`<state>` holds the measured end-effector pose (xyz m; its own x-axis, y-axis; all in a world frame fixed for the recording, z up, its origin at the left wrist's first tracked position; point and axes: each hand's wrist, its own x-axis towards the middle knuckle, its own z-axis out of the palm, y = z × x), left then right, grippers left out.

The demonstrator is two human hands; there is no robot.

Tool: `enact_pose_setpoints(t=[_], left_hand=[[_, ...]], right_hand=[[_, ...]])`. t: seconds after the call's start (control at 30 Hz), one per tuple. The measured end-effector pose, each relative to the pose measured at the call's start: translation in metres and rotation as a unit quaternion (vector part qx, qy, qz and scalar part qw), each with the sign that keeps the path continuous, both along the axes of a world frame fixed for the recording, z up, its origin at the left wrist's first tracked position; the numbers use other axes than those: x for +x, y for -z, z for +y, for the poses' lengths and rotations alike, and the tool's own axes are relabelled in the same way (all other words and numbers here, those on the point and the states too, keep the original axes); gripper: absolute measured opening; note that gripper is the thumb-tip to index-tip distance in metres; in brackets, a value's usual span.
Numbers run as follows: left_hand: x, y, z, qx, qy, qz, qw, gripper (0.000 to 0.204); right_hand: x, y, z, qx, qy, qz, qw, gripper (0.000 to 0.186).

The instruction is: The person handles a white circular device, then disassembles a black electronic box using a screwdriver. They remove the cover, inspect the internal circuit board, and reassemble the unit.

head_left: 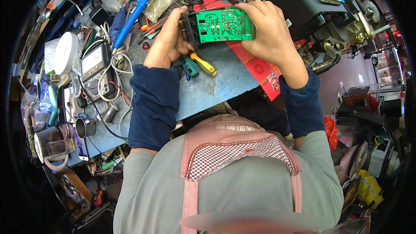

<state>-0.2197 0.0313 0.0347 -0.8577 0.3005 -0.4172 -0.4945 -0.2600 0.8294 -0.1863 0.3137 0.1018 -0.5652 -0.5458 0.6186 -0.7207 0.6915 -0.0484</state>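
Between my two hands a green circuit board is held up over the bench, its traced and soldered side showing. A black plastic end piece is at the board's left end. My left hand grips that black piece, fingers curled around it. At the opposite end my right hand is closed on the board, thumb at the lower edge and fingers along the top. Just below lie a yellow-handled screwdriver and a dark green tool handle. A red printed sheet lies beneath my right hand.
On the left stand an analog multimeter, a white round disc, a blue soldering iron and tangled cables. A glass mug and a phone sit near the bench edge. A black box stands back right.
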Motion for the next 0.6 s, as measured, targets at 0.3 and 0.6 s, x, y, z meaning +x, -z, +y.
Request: enact_pose_setpoints(t=[0.3,0.6], left_hand=[[0.001,-0.002,-0.003,-0.005,-0.006,-0.001,1.000,0.068],[0.003,-0.003,-0.001,0.012,-0.022,0.000,1.000,0.060]], right_hand=[[0.009,-0.005,-0.002,-0.014,0.022,0.034,0.999,0.073],[0.058,0.012,0.009,-0.549,-0.118,-0.576,0.594,0.060]])
